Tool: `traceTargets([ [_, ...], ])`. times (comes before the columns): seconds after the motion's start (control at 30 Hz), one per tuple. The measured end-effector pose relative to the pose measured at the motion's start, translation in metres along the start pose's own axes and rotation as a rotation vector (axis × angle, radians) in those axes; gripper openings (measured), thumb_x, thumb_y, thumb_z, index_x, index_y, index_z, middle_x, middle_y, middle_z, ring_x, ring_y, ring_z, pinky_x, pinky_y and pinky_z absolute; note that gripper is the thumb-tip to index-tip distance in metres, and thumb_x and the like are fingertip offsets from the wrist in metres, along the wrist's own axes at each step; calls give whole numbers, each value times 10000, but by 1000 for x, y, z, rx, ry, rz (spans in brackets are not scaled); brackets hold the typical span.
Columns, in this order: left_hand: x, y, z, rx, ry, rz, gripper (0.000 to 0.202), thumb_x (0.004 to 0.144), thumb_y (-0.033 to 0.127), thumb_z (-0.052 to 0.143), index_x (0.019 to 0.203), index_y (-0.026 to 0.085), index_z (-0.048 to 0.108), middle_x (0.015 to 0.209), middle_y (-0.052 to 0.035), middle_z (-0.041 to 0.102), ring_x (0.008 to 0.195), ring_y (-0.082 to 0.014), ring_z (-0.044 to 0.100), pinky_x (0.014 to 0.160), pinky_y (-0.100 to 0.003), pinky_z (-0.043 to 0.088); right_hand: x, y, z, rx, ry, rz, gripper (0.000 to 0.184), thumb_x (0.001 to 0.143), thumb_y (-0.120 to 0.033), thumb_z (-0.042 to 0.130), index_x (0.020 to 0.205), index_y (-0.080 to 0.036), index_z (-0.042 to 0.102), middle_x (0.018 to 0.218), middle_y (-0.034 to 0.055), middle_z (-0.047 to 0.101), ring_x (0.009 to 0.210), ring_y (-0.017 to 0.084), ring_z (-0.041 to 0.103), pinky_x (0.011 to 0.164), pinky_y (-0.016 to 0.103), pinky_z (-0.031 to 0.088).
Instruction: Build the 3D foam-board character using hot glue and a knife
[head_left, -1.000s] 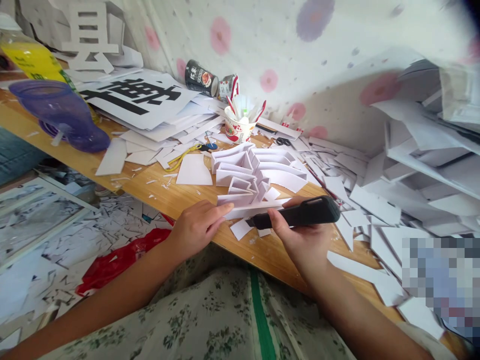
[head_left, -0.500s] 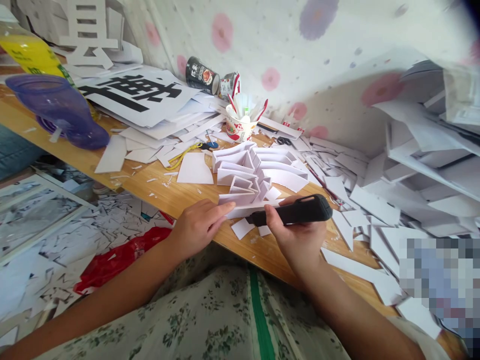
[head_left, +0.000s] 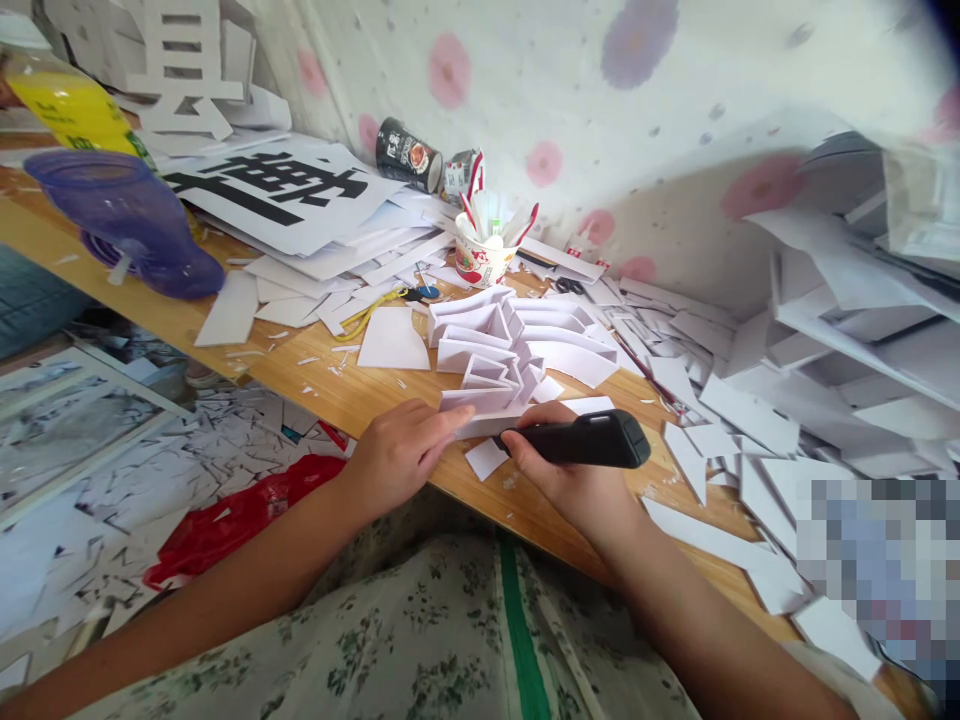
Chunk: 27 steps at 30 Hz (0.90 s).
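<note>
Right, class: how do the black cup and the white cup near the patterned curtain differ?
The black cup lies tipped on its side, while the white cup stands upright. The black cup looks taller and narrower; the white cup looks squatter. Both carry printed designs.

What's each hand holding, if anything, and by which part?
The right hand holds a black tool by its body, thumb near its left end. The left hand touches the near edge of the white structure; whether it grips is unclear.

There are two cups [head_left: 397, 150] [head_left: 480, 262], one black tool [head_left: 589, 440]
</note>
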<state>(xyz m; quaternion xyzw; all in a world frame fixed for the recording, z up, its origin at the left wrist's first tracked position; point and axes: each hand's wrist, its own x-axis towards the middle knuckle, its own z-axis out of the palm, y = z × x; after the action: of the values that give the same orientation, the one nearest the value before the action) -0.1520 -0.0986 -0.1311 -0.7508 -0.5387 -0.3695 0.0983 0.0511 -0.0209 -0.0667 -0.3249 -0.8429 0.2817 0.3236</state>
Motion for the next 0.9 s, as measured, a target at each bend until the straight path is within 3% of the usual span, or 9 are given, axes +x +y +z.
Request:
traceTargets([
  [0.17, 1, -1, -1, -40, -5, -13, 313, 925, 143, 516, 1232, 191, 549, 904, -32, 680, 837, -153, 632, 751, -273, 518, -1, -3, 7, 54, 74, -60, 121, 802, -300, 652, 735, -214, 602, 598, -24, 611, 499, 116, 532, 488, 241, 435],
  [0.4, 0, -3, 0, -57, 11, -10, 293, 940, 177, 495, 1222, 188, 574, 907, -44, 684, 824, -150, 636, 724, -260, 526, 4, -18, -3, -11, 76, -117, 104, 802, -297, 655, 730, -224, 635, 653, 8, 693, 580, 157, 645, 564, 276, 507],
  [0.47, 0, -4, 0, -54, 9, -9, 298, 934, 174, 504, 1223, 194, 577, 913, -41, 686, 826, -155, 638, 716, -262, 529, 8, -30, -15, -53, 213, -130, 132, 802, -350, 668, 731, -241, 651, 629, 3, 680, 537, 158, 625, 524, 286, 493],
  [0.6, -3, -5, 2, -55, 4, -52, 297, 924, 177, 508, 1205, 213, 599, 973, -43, 695, 862, -160, 648, 754, -277, 542, 17, -52, -45, -31, 764, -214, 258, 799, -518, 651, 730, -272, 620, 624, 21, 625, 515, 189, 576, 488, 343, 464],
  [0.63, -3, -5, 2, -55, 6, -68, 302, 923, 177, 506, 1207, 217, 600, 996, -43, 696, 876, -160, 651, 772, -281, 546, 18, -54, -51, 11, 841, -233, 270, 798, -527, 650, 721, -272, 602, 623, 22, 609, 514, 190, 567, 490, 350, 464],
  [0.7, -3, -5, 3, -53, 11, -92, 315, 919, 176, 504, 1217, 223, 597, 1035, -41, 697, 899, -161, 656, 794, -288, 551, 16, -50, -55, 67, 750, -214, 247, 800, -491, 664, 726, -266, 594, 630, 17, 603, 526, 184, 571, 504, 345, 477],
  [0.8, -3, -4, 3, -47, 5, -104, 323, 912, 169, 513, 1221, 217, 594, 1068, -38, 695, 929, -171, 658, 811, -301, 556, 7, -30, -45, 97, 377, -135, 159, 816, -382, 671, 757, -247, 612, 643, 1, 627, 554, 162, 598, 522, 306, 497],
  [0.9, -1, -3, 2, -54, 7, -105, 333, 908, 158, 517, 1230, 214, 587, 1095, -39, 690, 952, -172, 659, 839, -309, 554, -4, -6, -24, 110, 260, -123, 131, 823, -331, 652, 755, -230, 601, 631, -13, 629, 563, 147, 601, 522, 276, 495],
])
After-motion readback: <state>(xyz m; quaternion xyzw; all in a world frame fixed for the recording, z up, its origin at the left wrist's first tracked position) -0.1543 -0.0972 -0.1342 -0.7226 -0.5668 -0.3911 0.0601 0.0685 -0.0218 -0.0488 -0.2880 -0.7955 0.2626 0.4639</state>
